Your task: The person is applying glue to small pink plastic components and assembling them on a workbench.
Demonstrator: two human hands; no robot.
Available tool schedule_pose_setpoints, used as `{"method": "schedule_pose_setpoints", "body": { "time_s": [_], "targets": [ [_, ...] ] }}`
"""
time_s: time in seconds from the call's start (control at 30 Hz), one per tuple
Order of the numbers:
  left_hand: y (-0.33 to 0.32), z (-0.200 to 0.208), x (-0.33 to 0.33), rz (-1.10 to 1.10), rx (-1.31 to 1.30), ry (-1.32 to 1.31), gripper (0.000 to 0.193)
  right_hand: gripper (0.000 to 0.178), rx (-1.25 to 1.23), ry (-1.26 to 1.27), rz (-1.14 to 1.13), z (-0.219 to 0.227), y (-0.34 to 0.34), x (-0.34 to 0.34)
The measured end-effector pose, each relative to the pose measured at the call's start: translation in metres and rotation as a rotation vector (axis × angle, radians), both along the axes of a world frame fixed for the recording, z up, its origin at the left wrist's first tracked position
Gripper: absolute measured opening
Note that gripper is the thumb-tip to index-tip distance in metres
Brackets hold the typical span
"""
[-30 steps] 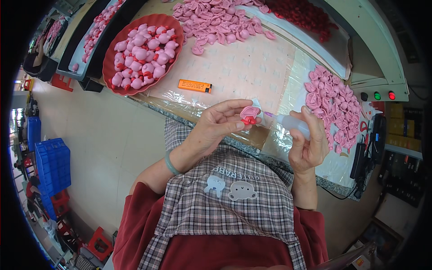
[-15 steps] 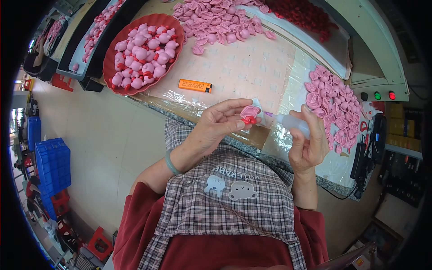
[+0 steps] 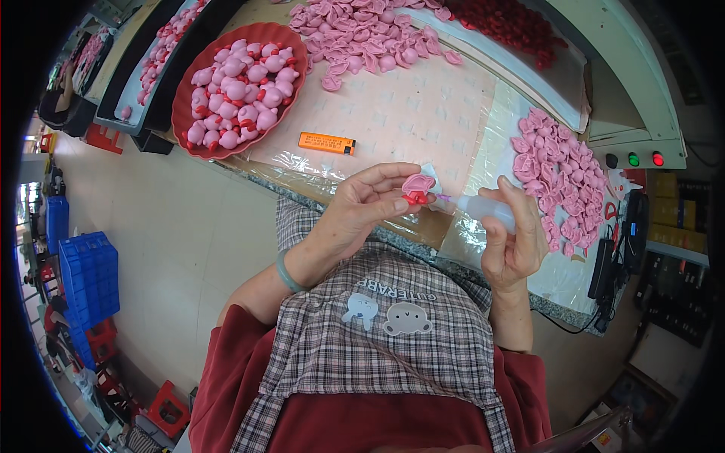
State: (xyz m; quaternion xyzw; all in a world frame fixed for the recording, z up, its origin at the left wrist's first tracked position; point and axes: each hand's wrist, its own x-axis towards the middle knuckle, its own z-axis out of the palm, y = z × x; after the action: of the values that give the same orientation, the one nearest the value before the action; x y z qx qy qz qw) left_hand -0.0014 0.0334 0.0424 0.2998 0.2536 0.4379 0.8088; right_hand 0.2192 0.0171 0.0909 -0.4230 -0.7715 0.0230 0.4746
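My left hand (image 3: 363,201) pinches a small pink cup-shaped piece (image 3: 418,184) with a red part (image 3: 414,198) at its lower side. My right hand (image 3: 516,240) grips a translucent squeeze bottle (image 3: 488,212), tilted to the left. Its thin purple nozzle (image 3: 445,197) reaches the red part or stops just short of it; I cannot tell which. A scrap of white paper or cloth (image 3: 430,173) shows behind the fingers of my left hand. Both hands are over the near edge of the worktable (image 3: 377,113).
An orange lighter (image 3: 327,143) lies beyond my left hand. At the left stands a red scalloped bowl (image 3: 181,113) of pink-and-red pieces. Loose pink pieces form a far pile (image 3: 362,34) and a right pile (image 3: 563,181). A dark tray (image 3: 587,98) holds red pieces. Cables (image 3: 604,264) lie at the right edge.
The squeeze bottle in my right hand has moved slightly left, bringing its nozzle up to the red part. My left hand has barely shifted.
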Motion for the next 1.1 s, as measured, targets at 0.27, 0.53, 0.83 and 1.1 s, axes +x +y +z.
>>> {"method": "schedule_pose_setpoints", "body": {
  "time_s": [0.27, 0.53, 0.83, 1.1],
  "targets": [
    [-0.0007, -0.003, -0.0004, -0.005, -0.013, 0.009, 0.046, 0.039, -0.033, -0.021, -0.001, 0.0007, -0.0007, -0.001],
    [-0.0008, -0.0022, 0.0007, -0.01, 0.011, 0.037, 0.046, 0.041, -0.048, -0.043, -0.005, 0.0014, -0.0016, -0.0016],
    [-0.0023, -0.0001, 0.0016, -0.011, 0.042, 0.117, 0.045, 0.039, -0.097, -0.025, -0.029, 0.0016, -0.0005, -0.0016],
    [-0.0028, 0.0004, 0.001, -0.025, 0.042, 0.135, 0.045, 0.039, -0.049, -0.033, -0.052, 0.0044, 0.0029, -0.0028]
  ]
}}
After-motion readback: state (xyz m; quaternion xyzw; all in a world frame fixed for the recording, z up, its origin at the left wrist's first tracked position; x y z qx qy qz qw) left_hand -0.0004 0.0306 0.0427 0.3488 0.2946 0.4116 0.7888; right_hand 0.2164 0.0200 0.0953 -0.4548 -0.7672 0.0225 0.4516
